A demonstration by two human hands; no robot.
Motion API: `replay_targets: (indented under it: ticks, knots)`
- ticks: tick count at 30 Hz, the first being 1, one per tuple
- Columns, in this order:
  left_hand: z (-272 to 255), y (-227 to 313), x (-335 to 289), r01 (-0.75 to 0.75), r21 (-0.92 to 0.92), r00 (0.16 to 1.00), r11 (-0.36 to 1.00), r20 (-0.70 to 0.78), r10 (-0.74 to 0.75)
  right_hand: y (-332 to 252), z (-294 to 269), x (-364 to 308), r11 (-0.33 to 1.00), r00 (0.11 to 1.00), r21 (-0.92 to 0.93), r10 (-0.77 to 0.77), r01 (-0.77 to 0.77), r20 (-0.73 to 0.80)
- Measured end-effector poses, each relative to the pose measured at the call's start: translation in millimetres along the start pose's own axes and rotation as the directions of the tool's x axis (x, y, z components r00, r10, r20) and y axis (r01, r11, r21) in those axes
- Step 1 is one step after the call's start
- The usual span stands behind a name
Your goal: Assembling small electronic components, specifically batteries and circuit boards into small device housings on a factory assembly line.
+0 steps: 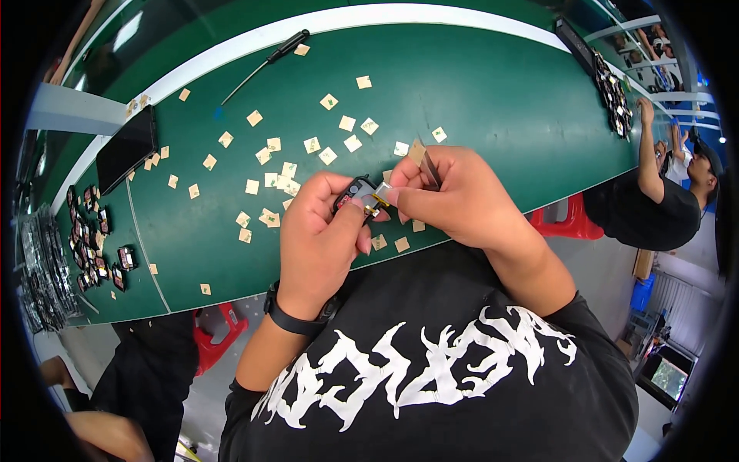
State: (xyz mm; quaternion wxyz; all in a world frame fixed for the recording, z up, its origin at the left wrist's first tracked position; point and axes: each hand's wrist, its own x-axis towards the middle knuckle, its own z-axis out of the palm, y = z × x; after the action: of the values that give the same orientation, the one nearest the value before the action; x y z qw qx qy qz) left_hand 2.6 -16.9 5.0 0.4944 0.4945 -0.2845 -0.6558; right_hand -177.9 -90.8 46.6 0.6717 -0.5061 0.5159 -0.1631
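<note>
Black screwdriver [265, 63] far on green table [477, 85]; dark tablet [127, 150] left; possibly small parts [96, 246].

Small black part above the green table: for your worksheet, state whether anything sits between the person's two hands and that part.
Nothing visible does. The left hand already pinches the small black part in its fingertips, and the right hand, holding tweezers, meets it at the gold-coloured end. The paper squares lie on the green table below.
</note>
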Motion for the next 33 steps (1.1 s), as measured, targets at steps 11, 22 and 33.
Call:
replay_targets:
  ticks: [11,22,33]
  knots:
    - [1,-6,-3,-0.067,0.016,0.998,0.998,0.019,0.067,5,9,-8,0.934,0.972,-0.274,-0.236,0.229,0.009]
    - [-6,-13,-4,-0.106,-0.062,0.99,0.992,0.091,0.111,12,11,2,0.991,0.993,-0.069,-0.119,0.117,-0.022]
    - [-14,-10,-4,-0.089,0.052,0.98,0.995,0.182,0.078,3,-2,21,0.995,0.997,-0.098,0.04,-0.033,0.067]
